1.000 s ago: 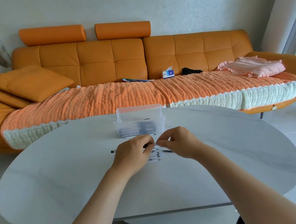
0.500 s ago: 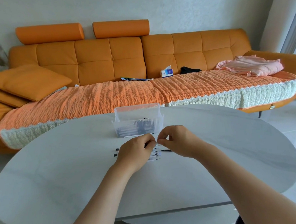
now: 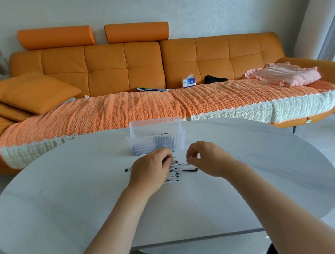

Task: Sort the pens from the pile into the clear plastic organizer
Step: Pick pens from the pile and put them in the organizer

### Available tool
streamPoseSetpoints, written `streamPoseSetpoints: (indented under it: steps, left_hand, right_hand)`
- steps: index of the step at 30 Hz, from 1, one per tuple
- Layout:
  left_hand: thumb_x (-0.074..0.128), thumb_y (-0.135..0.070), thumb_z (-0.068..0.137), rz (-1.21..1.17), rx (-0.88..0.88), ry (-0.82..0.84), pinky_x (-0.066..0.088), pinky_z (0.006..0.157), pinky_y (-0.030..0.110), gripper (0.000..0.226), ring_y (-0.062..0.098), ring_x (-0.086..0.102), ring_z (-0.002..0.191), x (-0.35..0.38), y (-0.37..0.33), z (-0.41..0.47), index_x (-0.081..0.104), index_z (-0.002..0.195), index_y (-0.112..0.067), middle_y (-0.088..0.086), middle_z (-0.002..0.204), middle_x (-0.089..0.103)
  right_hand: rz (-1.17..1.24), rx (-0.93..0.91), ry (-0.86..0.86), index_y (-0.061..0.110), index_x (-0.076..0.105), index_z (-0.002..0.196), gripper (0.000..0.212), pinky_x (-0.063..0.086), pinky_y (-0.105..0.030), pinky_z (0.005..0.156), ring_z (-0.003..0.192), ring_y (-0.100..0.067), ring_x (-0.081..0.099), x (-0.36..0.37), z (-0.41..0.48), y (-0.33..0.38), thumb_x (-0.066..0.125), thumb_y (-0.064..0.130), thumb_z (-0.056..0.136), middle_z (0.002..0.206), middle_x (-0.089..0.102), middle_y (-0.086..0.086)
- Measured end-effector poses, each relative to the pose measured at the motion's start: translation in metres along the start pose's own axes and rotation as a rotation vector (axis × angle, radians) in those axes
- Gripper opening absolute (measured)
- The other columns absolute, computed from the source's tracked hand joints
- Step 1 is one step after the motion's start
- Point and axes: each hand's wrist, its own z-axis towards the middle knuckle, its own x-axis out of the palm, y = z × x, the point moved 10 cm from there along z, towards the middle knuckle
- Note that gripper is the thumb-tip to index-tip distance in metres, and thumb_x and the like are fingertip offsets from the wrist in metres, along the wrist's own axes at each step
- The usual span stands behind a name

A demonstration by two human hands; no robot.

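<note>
A clear plastic organizer [image 3: 178, 141] stands on the white table [image 3: 69, 203], with several pens lying inside it. In front of it is the pile of clear pens [image 3: 174, 175] with black ends. My left hand [image 3: 151, 170] lies over the pile's left side and grips one pen [image 3: 127, 170]; its end sticks out to the left. My right hand [image 3: 206, 157] hovers just right of the pile, its thumb and forefinger pinching a small dark piece that looks like a pen cap. A black cap-like piece [image 3: 190, 170] lies on the table under that hand.
Behind the table stretches an orange sofa [image 3: 119, 70] with an orange and white throw. On it lie a tissue box [image 3: 188, 82], folded pink cloth [image 3: 284, 75] and cushions [image 3: 29, 93]. The curved front edge of the table is close to me.
My hands were touching over the pile; they have now drawn apart, the right moving to the right. The view has shifted slightly.
</note>
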Motion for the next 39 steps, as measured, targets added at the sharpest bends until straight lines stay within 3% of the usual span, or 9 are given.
streamPoseSetpoints:
  steps: [9, 17, 20, 23, 29, 33, 35, 37, 39]
  left_hand:
    - [0.053, -0.034, 0.095, -0.072, -0.021, 0.116, 0.048, 0.069, 0.03, 0.008, 0.006, 0.055, 0.081, 0.015, 0.009, -0.004, 0.059, 0.092, -0.03, -0.016, 0.089, 0.06]
    - [0.055, -0.028, 0.096, -0.157, -0.019, 0.135, 0.049, 0.078, 0.03, 0.01, 0.005, 0.055, 0.088, 0.022, 0.014, -0.001, 0.064, 0.097, -0.025, -0.015, 0.093, 0.062]
    - [0.056, -0.027, 0.095, -0.157, -0.015, 0.132, 0.049, 0.08, 0.03, 0.011, 0.005, 0.055, 0.09, 0.022, 0.015, 0.0, 0.065, 0.099, -0.024, -0.014, 0.095, 0.063]
    - [0.056, -0.027, 0.095, -0.157, -0.014, 0.133, 0.048, 0.081, 0.029, 0.011, 0.005, 0.055, 0.09, 0.022, 0.016, 0.0, 0.066, 0.1, -0.024, -0.014, 0.096, 0.063]
    - [0.057, -0.028, 0.094, -0.152, -0.026, 0.129, 0.049, 0.08, 0.029, 0.01, 0.005, 0.055, 0.09, 0.021, 0.019, 0.0, 0.066, 0.099, -0.026, -0.016, 0.095, 0.063]
    - [0.056, -0.032, 0.095, -0.104, -0.013, 0.094, 0.046, 0.072, 0.023, 0.01, 0.004, 0.056, 0.088, 0.014, 0.017, -0.001, 0.066, 0.097, -0.03, -0.017, 0.094, 0.064]
    - [0.055, -0.035, 0.096, -0.072, -0.004, 0.056, 0.041, 0.065, 0.019, 0.012, 0.003, 0.056, 0.086, 0.008, 0.015, -0.002, 0.066, 0.098, -0.031, -0.018, 0.095, 0.065]
    - [0.055, -0.037, 0.096, -0.072, 0.004, 0.029, 0.044, 0.066, 0.022, 0.013, 0.003, 0.057, 0.085, 0.005, 0.013, -0.001, 0.067, 0.099, -0.031, -0.017, 0.095, 0.066]
    - [0.056, -0.035, 0.095, -0.11, 0.005, 0.037, 0.048, 0.069, 0.027, 0.013, 0.005, 0.057, 0.086, 0.006, 0.012, 0.0, 0.067, 0.099, -0.029, -0.015, 0.094, 0.066]
  right_hand:
    - [-0.056, 0.177, 0.11, 0.029, 0.07, 0.083, 0.006, 0.053, -0.028, 0.065, 0.069, -0.01, 0.06, 0.014, 0.004, -0.039, 0.067, 0.025, 0.084, 0.084, 0.064, 0.012]
    - [-0.024, 0.194, 0.067, 0.027, 0.072, 0.104, 0.02, 0.057, -0.035, 0.08, 0.085, -0.014, 0.064, 0.009, 0.011, -0.039, 0.054, 0.031, 0.097, 0.1, 0.069, 0.008]
    - [-0.008, 0.173, 0.061, 0.029, 0.073, 0.101, 0.021, 0.057, -0.036, 0.08, 0.085, -0.013, 0.064, 0.012, 0.012, -0.032, 0.053, 0.033, 0.096, 0.1, 0.069, 0.01]
    - [-0.02, 0.161, 0.096, 0.03, 0.075, 0.095, 0.018, 0.057, -0.033, 0.073, 0.078, -0.013, 0.065, 0.017, 0.011, -0.027, 0.058, 0.032, 0.092, 0.093, 0.07, 0.008]
    - [-0.071, 0.125, 0.088, 0.034, 0.076, 0.09, 0.01, 0.056, -0.032, 0.073, 0.083, -0.01, 0.063, 0.02, 0.014, -0.023, 0.066, 0.032, 0.086, 0.095, 0.068, 0.013]
    - [0.091, 0.086, -0.035, 0.034, 0.072, 0.088, 0.003, 0.05, -0.022, 0.067, 0.076, -0.004, 0.061, 0.006, 0.015, -0.014, 0.069, 0.033, 0.088, 0.091, 0.067, 0.019]
    - [0.195, 0.055, -0.095, 0.035, 0.071, 0.084, 0.003, 0.051, -0.022, 0.063, 0.069, -0.009, 0.064, -0.005, 0.014, -0.007, 0.073, 0.033, 0.085, 0.088, 0.068, 0.022]
    - [0.232, 0.003, -0.088, 0.035, 0.071, 0.083, 0.006, 0.054, -0.023, 0.062, 0.065, -0.009, 0.064, -0.007, 0.012, 0.003, 0.076, 0.032, 0.082, 0.085, 0.068, 0.022]
    - [0.227, -0.039, -0.057, 0.033, 0.072, 0.085, 0.007, 0.048, -0.014, 0.057, 0.065, 0.002, 0.061, -0.002, 0.008, 0.012, 0.077, 0.03, 0.082, 0.085, 0.069, 0.02]
